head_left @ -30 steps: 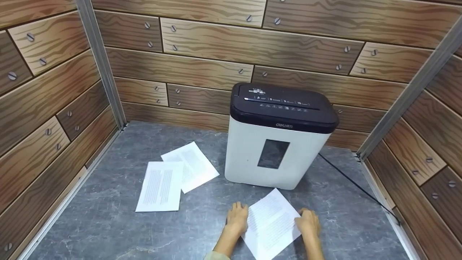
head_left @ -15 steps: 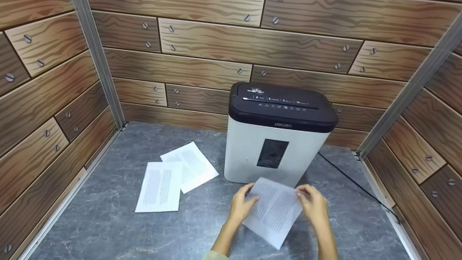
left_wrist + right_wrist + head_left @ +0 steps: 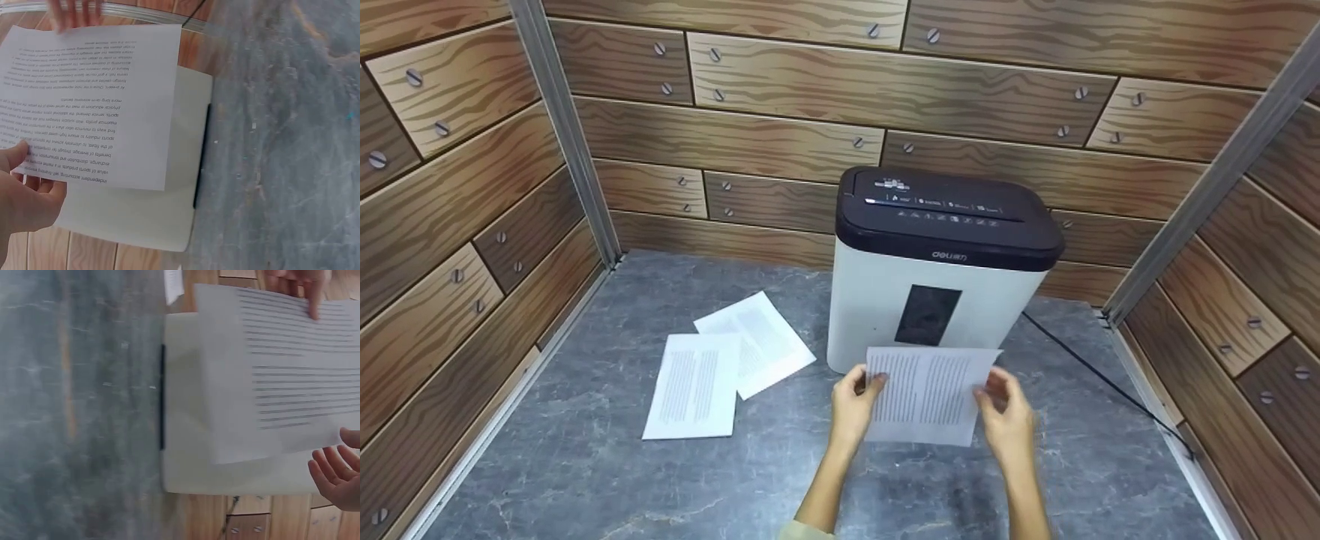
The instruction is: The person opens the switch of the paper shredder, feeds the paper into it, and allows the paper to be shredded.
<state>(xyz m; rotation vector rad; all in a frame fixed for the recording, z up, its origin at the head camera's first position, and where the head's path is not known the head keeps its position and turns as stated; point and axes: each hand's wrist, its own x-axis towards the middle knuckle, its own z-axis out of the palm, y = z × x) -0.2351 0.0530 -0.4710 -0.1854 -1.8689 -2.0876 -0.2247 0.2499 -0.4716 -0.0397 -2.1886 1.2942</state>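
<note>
Head: left hand [image 3: 852, 409] and right hand [image 3: 1009, 411] pinch paper [image 3: 927, 394] before the shredder [image 3: 941, 262], contents unclear.

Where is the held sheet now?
In the head view, right of centre: the sheet is held between left hand and right hand, before the shredder.

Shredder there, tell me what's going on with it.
A person holds a printed sheet in front of the shredder, the left hand at one side edge and the right hand at the other. The sheet isn't in the slot. More printed papers lie overlapping on the gray surface, left in the head view.
</note>
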